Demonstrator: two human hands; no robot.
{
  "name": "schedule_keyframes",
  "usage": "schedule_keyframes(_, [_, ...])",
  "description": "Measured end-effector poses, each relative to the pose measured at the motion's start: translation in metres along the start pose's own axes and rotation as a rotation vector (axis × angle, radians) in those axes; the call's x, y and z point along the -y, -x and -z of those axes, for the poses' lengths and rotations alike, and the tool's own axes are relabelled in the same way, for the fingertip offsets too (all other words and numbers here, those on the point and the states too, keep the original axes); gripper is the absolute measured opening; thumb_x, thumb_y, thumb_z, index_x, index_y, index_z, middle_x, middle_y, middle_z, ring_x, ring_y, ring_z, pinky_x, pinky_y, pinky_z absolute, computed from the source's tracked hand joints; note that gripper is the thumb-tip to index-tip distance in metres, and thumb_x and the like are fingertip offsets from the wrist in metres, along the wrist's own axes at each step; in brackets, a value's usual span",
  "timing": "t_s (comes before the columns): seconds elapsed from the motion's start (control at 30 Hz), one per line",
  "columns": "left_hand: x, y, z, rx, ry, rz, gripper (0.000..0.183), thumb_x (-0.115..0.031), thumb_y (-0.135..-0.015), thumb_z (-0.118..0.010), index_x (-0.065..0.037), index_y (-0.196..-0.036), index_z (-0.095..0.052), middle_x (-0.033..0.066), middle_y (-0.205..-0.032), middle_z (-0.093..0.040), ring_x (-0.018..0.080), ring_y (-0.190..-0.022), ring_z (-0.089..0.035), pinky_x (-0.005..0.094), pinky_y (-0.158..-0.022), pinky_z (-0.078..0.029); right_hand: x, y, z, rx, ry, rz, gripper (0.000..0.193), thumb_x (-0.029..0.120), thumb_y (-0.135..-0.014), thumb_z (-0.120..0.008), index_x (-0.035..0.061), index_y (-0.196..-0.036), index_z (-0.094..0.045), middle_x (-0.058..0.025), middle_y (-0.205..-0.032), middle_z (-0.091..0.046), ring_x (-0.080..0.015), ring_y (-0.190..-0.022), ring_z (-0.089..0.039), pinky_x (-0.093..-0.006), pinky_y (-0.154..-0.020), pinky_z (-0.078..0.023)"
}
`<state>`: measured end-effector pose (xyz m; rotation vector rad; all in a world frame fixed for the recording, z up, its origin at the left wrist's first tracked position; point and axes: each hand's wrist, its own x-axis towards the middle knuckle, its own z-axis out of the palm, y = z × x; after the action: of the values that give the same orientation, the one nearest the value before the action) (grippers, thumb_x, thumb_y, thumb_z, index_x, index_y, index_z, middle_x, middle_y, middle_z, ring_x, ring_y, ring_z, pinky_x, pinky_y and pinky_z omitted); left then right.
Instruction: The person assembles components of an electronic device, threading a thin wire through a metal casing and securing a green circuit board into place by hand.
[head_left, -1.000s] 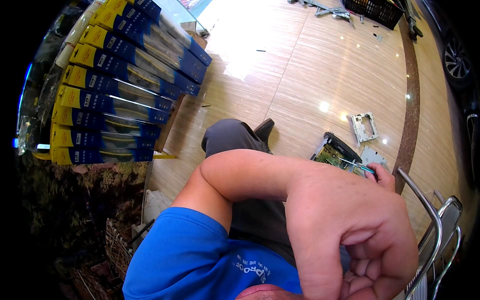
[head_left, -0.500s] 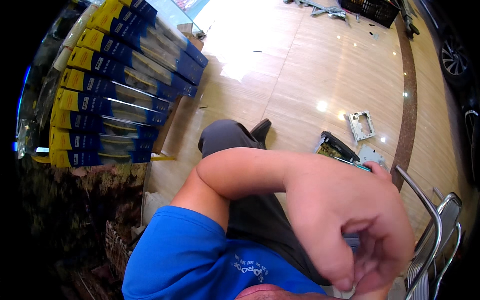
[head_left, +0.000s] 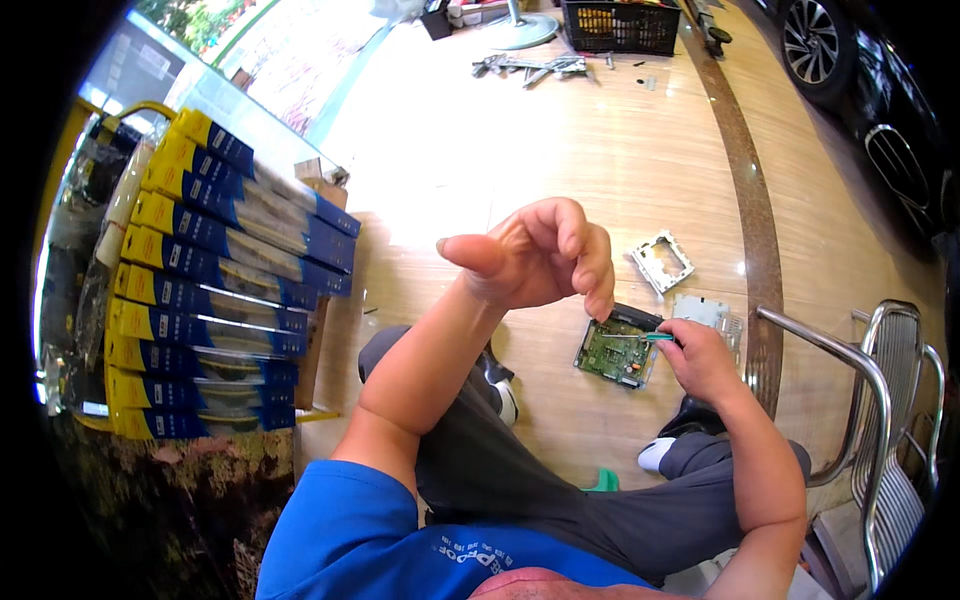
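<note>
My left hand (head_left: 545, 255) is raised in front of me, palm partly turned up. Its thumb sticks out and its fingers are loosely curved, with nothing in them. Lower and to the right, my right hand (head_left: 705, 362) grips a screwdriver (head_left: 655, 338) by its teal handle. The thin shaft points left across a green circuit board (head_left: 608, 358), which sits in an opened electronic unit on the floor. Whether the tip touches the board I cannot tell. A black panel (head_left: 638, 315) runs along the unit's far side, partly behind my left fingertips.
Beyond the unit lie a white metal frame (head_left: 646, 272) and a flat metal plate (head_left: 698, 310). A metal chair (head_left: 860, 360) stands at right, a rack of blue-and-yellow packages (head_left: 205, 300) at left. Farther off are metal brackets (head_left: 535, 68), a black crate (head_left: 620, 28) and a car (head_left: 880, 140).
My left hand has swung from close to my chin out over the floor, and its fingers have loosened. The view has shifted, uncovering the board and my right hand with the screwdriver.
</note>
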<state>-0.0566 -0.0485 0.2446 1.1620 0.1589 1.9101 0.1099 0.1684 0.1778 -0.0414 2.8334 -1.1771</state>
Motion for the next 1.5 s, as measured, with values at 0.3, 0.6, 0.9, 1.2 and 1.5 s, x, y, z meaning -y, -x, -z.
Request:
schedule_keyframes(0.3, [0.005, -0.007, -0.002, 0.007, -0.026, 0.044, 0.078, -0.074, -0.066, -0.065, -0.009, -0.107, -0.054, 0.0091, -0.097, -0.059, 0.0263, -0.09, -0.061, 0.0431, -0.08, -0.05, -0.005, 0.001, 0.0, -0.002, 0.014, 0.0, 0.014, 0.015, -0.085, -0.062, 0.0049, -0.095, -0.063, -0.0171, -0.085, -0.064, -0.036, -0.083, -0.062, -0.0423, -0.073, -0.049])
schedule_keyframes(0.6, [0.004, -0.01, -0.014, -0.202, -0.113, 0.064, 0.052, -0.055, -0.093, -0.049, -0.004, -0.103, -0.052, 0.0131, -0.091, -0.057, 0.0295, -0.086, -0.06, 0.0418, -0.077, -0.049, -0.012, 0.002, -0.007, -0.034, 0.06, 0.057, 0.018, 0.019, -0.085, -0.064, 0.0054, -0.098, -0.064, -0.0175, -0.087, -0.065, -0.0369, -0.082, -0.062, -0.0427, -0.071, -0.05])
schedule_keyframes(0.9, [0.002, -0.008, -0.012, -0.404, -0.191, 0.1, 0.018, -0.02, -0.1, -0.044, -0.004, -0.1, -0.052, 0.0122, -0.085, -0.055, 0.0292, -0.079, -0.06, 0.0446, -0.076, -0.049, -0.01, 0.0, -0.008, 0.008, 0.06, 0.018, 0.019, 0.021, -0.086, -0.063, 0.006, -0.098, -0.064, -0.0165, -0.087, -0.066, -0.0362, -0.082, -0.063, -0.044, -0.072, -0.05])
schedule_keyframes(1.2, [-0.001, -0.009, -0.018, -0.448, -0.237, 0.125, 0.015, -0.017, -0.098, -0.048, -0.003, -0.097, -0.054, 0.0108, -0.083, -0.057, 0.0263, -0.08, -0.061, 0.0391, -0.075, -0.05, -0.011, -0.003, -0.012, 0.029, 0.047, 0.009, 0.019, 0.021, -0.086, -0.063, 0.006, -0.097, -0.064, -0.0166, -0.088, -0.066, -0.036, -0.084, -0.063, -0.0434, -0.072, -0.05])
schedule_keyframes(1.5, [-0.001, -0.01, -0.019, -0.463, -0.275, 0.148, 0.008, -0.009, -0.091, -0.058, -0.002, -0.095, -0.056, 0.0103, -0.086, -0.06, 0.0222, -0.081, -0.062, 0.0345, -0.075, -0.05, -0.011, -0.003, -0.012, 0.033, 0.056, 0.003, 0.019, 0.021, -0.086, -0.063, 0.0065, -0.098, -0.064, -0.0165, -0.088, -0.066, -0.0355, -0.084, -0.063, -0.0436, -0.073, -0.05])
